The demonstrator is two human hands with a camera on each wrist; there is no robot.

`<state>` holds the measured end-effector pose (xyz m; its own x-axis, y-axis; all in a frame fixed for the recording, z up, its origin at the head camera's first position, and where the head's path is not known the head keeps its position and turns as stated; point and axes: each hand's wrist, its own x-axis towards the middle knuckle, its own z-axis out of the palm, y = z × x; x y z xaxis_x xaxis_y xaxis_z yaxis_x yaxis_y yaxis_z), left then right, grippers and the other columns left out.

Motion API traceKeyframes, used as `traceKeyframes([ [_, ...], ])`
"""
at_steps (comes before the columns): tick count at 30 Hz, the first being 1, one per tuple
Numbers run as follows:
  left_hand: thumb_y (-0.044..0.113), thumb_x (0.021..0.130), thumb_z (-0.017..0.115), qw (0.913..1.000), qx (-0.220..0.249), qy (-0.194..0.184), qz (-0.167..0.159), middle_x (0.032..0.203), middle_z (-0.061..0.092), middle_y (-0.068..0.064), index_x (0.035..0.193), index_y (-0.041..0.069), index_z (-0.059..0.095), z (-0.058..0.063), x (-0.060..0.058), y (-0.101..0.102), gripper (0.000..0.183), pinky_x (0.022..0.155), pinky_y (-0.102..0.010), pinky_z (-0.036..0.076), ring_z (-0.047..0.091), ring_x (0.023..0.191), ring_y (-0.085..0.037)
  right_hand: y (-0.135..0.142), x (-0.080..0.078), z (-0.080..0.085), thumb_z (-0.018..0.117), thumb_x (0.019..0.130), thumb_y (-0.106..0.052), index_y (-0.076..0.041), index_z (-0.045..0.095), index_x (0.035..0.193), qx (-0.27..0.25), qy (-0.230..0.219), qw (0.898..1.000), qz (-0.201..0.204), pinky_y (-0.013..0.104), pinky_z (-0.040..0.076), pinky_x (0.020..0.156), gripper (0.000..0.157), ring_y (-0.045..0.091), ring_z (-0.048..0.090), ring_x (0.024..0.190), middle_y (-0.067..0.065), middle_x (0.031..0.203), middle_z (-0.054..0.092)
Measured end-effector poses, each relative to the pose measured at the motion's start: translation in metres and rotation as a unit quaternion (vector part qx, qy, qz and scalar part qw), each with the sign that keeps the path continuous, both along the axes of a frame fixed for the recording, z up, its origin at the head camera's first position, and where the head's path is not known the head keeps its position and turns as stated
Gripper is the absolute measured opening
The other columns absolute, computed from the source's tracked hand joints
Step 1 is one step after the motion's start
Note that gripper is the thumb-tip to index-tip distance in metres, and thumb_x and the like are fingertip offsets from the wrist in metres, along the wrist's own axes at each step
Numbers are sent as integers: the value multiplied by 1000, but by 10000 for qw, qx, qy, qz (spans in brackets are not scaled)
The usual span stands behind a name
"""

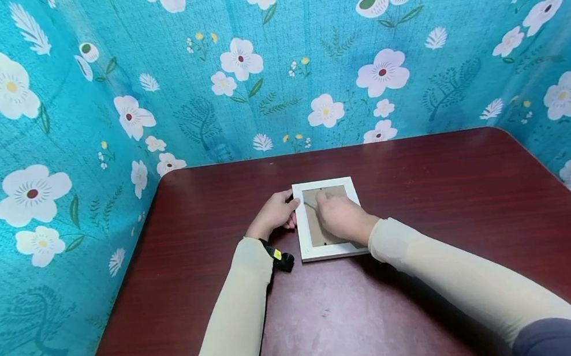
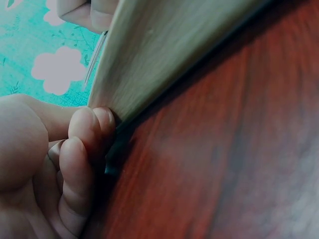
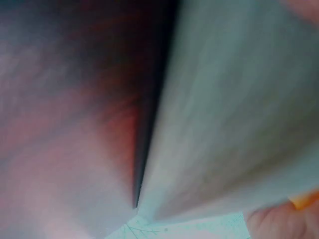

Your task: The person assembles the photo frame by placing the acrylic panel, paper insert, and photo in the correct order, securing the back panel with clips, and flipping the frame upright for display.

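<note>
A white picture frame (image 1: 332,251) lies back side up on the table, its brown backing board (image 1: 323,235) showing inside the border. My left hand (image 1: 277,209) grips the frame's left side near the far corner. In the left wrist view the fingertips (image 2: 102,119) press against the frame's wooden edge (image 2: 144,59). Over the backing my right hand (image 1: 342,215) holds a thin tool with a slim metal shaft (image 1: 310,204), pointed at the left inner border. That shaft also shows beside the frame in the left wrist view; its handle is mostly hidden by the hand.
The dark red wooden table (image 1: 215,208) extends around the frame. A blue flowered cloth (image 1: 286,85) hangs behind it and along both sides. A black strap with a small camera (image 1: 280,258) sits on the left wrist. The right wrist view is blurred, mostly filled by the frame's side.
</note>
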<state>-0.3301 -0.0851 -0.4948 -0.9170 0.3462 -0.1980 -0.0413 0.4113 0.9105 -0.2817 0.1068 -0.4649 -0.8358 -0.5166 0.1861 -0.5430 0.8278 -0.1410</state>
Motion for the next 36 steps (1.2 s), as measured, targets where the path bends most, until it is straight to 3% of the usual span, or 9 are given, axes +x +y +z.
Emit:
traceKeyframes([
  [36, 20, 104, 49, 9998, -62, -144, 101, 59, 58, -11, 150, 3, 34, 0, 0, 1, 52, 43, -26, 48, 55, 45, -16, -2, -1, 1, 48, 97, -6, -4, 48, 86, 158, -67, 9998, 123, 34, 47, 45, 11, 19, 52, 54, 4, 66, 45],
])
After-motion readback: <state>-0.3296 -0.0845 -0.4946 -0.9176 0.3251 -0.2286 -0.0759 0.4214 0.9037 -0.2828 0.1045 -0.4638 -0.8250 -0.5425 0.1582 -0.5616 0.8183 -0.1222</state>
